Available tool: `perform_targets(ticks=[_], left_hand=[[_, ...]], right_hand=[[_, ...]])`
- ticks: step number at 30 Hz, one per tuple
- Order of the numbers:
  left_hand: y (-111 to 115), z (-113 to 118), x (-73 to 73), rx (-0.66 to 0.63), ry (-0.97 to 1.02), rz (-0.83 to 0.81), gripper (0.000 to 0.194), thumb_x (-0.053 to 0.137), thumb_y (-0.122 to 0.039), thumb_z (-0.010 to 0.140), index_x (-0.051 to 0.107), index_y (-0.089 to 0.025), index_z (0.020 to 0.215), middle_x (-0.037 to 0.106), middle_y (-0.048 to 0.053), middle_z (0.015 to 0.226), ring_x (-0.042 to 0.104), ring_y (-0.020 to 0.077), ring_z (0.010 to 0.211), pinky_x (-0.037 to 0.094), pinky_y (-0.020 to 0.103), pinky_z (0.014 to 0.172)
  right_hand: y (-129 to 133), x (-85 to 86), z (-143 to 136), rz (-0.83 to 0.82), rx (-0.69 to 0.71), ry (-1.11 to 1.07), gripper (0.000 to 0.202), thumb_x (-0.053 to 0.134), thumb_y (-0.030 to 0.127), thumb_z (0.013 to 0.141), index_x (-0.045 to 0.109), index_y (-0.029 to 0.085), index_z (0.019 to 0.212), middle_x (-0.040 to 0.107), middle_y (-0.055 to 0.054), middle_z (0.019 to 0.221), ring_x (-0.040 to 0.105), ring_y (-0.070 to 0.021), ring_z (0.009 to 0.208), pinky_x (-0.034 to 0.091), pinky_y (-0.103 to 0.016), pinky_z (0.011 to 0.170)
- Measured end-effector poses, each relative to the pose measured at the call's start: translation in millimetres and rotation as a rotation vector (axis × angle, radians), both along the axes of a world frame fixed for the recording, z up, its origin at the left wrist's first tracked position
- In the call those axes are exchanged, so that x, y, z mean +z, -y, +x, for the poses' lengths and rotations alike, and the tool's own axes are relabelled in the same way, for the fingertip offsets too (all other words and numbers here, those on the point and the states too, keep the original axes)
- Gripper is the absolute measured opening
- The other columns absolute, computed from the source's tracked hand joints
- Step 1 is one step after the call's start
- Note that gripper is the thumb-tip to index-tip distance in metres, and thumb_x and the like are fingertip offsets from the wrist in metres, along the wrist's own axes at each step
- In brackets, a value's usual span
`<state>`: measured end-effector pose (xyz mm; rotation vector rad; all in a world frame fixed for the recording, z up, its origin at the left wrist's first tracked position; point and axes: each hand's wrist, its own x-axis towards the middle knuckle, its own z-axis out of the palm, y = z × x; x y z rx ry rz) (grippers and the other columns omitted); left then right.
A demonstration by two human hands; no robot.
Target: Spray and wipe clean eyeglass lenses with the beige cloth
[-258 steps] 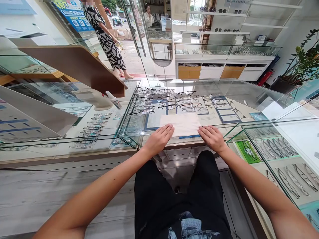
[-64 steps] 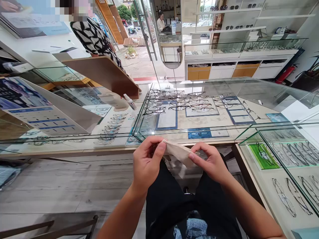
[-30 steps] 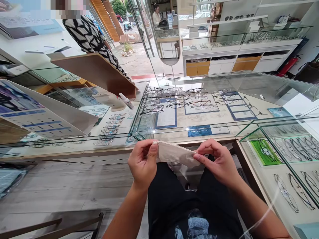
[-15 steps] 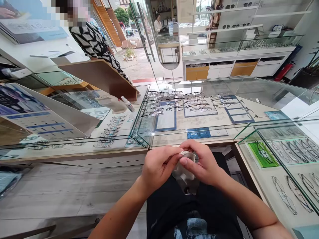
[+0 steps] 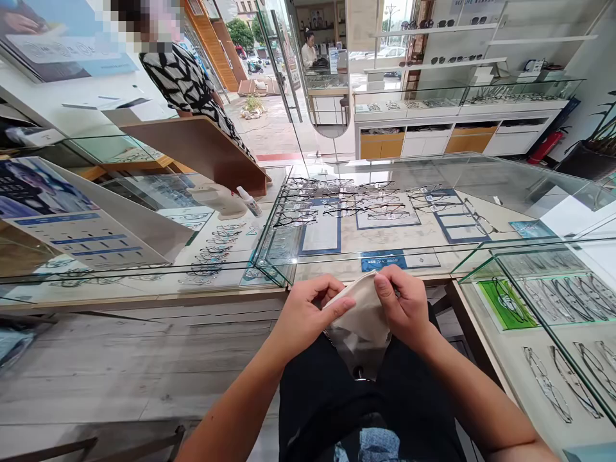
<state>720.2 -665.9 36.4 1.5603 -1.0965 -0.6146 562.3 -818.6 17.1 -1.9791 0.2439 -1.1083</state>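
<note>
My left hand pinches the left side of a beige cloth, its thumb lying along the upper edge. At the opposite upper corner, my right hand grips the same cloth between thumb and fingers. The cloth is stretched between both hands above my lap, just in front of the counter edge. Whether it is a flat sheet or a pouch, I cannot tell. Beyond my hands, rows of eyeglasses lie in the glass display case.
A tilted calendar, a white spray bottle and a wooden-backed stand are on the left counter. To the right is another glass case with eyeglasses. A person in a patterned top stands at the far left.
My hands have moved apart, the right one turning and shifting right. The cloth, bunched between my fingers before, is now spread out. The view has tilted slightly.
</note>
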Motion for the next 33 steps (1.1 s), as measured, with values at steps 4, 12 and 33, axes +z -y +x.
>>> perform_targets(ticks=[4, 12, 33], left_hand=[[5.8, 0.5, -10.8, 0.001, -0.154, -0.086, 0.037, 0.088, -0.049, 0.091, 0.07, -0.018, 0.08, 0.061, 0.001, 0.073, 0.055, 0.0137, 0.066, 0.043, 0.024, 0.059], [10.4, -18.6, -38.8, 0.164, 0.004, -0.3, 0.019, 0.08, -0.029, 0.098, 0.068, -0.022, 0.111, 0.075, 0.006, 0.104, 0.074, 0.0185, 0.097, 0.059, 0.029, 0.088], [11.3, -0.8, 3.5, -0.185, 0.709, -0.275, 0.006, 0.071, -0.022, 0.102, 0.073, -0.023, 0.096, 0.077, 0.006, 0.094, 0.07, 0.0204, 0.084, 0.052, 0.032, 0.077]], right_hand=[[6.4, -6.8, -1.2, 0.074, -0.145, 0.002, 0.04, 0.053, 0.044, 0.115, 0.06, 0.023, 0.081, 0.053, 0.003, 0.066, 0.045, -0.0142, 0.058, 0.035, -0.03, 0.056], [13.3, -13.3, -4.6, 0.044, -0.198, 0.085, 0.043, 0.052, 0.046, 0.115, 0.055, 0.024, 0.079, 0.05, 0.002, 0.067, 0.042, -0.015, 0.058, 0.033, -0.032, 0.056], [40.0, 39.6, -31.0, -0.194, 0.058, -0.214, 0.044, 0.049, 0.047, 0.116, 0.059, 0.025, 0.079, 0.055, 0.001, 0.064, 0.047, -0.0142, 0.054, 0.035, -0.029, 0.054]])
